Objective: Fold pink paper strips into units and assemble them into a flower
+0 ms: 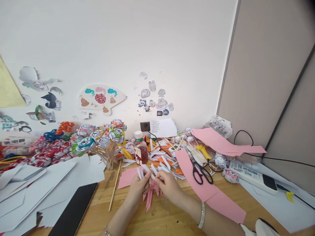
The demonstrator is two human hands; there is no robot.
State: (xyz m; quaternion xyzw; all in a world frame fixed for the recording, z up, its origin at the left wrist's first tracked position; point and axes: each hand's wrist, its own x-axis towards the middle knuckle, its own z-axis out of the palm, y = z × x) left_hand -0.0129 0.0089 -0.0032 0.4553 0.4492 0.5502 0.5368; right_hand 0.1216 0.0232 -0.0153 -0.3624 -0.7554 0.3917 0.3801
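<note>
at lower centre, the left hand [139, 185] and right hand [168, 186] pinch folded paper [149, 199], probably light, easily crushed; best held along its folds.

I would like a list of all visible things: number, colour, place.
Paper sheets: several, pink, centre and right
Scissors: one, black, right
Large sheets: many, white, left
Bottle: one, red, centre
Folded strips: several, pink and white, held
Slab: one, black, front left
Sticks: many, tan, around centre
Paper flowers: many, multicoloured, mostly back left
Cutouts: many, multicoloured, wall
Scraps: many, white and orange, centre
Long device: one, white, right
Table: one, brown, below
Left hand: one, centre
Right hand: one, centre
</note>
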